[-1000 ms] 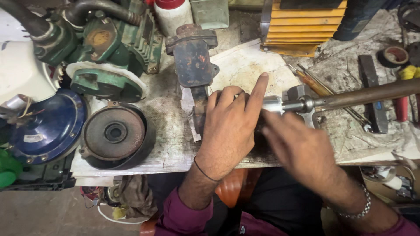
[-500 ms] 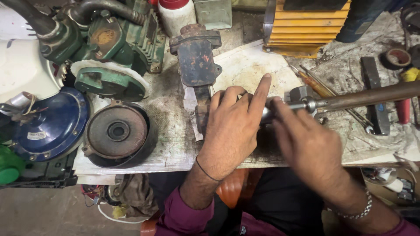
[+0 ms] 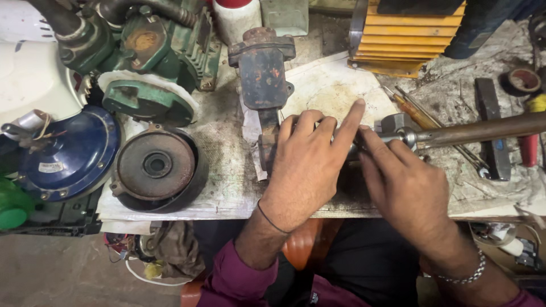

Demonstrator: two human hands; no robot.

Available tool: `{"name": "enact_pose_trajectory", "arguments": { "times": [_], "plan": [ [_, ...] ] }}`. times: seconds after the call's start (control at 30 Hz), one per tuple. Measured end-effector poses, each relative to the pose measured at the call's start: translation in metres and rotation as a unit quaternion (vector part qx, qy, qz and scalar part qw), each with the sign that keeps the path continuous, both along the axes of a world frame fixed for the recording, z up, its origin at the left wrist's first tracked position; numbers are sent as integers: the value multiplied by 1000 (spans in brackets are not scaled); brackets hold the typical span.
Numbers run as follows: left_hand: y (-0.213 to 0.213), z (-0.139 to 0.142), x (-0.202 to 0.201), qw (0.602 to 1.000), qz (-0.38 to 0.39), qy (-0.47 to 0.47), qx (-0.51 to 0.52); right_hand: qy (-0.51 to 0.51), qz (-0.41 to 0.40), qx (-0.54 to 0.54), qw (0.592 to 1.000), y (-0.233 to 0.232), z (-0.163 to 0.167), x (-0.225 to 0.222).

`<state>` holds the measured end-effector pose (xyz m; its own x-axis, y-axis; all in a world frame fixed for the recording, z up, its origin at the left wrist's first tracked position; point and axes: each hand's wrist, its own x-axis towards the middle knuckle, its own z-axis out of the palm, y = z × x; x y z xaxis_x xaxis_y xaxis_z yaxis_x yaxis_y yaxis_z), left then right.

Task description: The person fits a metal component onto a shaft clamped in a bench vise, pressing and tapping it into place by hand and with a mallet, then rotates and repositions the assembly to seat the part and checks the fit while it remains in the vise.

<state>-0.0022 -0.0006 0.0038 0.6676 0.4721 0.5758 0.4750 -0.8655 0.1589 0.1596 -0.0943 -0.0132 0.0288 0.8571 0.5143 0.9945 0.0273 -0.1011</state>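
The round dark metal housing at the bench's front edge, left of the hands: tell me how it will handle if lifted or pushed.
The round metal housing looks like thick cast metal, so probably heavy for its size and rigid. It lies flat on its broad face, so it should slide rather than roll. Its grimy surface may be slippery, and it sits near the bench edge, so a push toward the person could drop it.

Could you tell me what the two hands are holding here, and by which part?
Both the left hand and right hand close around the near end of a long metal shaft; the exact grip is hidden.
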Motion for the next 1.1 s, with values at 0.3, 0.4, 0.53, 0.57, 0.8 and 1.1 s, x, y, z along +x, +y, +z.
{"name": "enact_pose_trajectory", "arguments": {
  "times": [0.3, 0.4, 0.53, 0.57, 0.8, 1.1],
  "plan": [
    [-4, -2, 5, 1000, 27, 1, 12, -40, -33, 25, 998, 1, -14, -3],
    [-3, -1, 5, 1000, 22, 2, 7, -30, -26, 0, 999, -2, -14, -9],
    [-2, 0, 3, 1000, 15, 2, 7, 10, 57, 8, 998, -3, -9, -12],
    [-1, 1, 2, 1000, 12, 7, 4, 12, 45, 1, 999, -3, -8, -12],
    [0, 1, 0, 1000, -8, -3, -28, 20, 92, -6, 996, -1, -3, -12],
    [0, 1, 0, 999, -16, -17, -38, 59, 77, -33, 995, -4, 2, -9]
  ]
}}
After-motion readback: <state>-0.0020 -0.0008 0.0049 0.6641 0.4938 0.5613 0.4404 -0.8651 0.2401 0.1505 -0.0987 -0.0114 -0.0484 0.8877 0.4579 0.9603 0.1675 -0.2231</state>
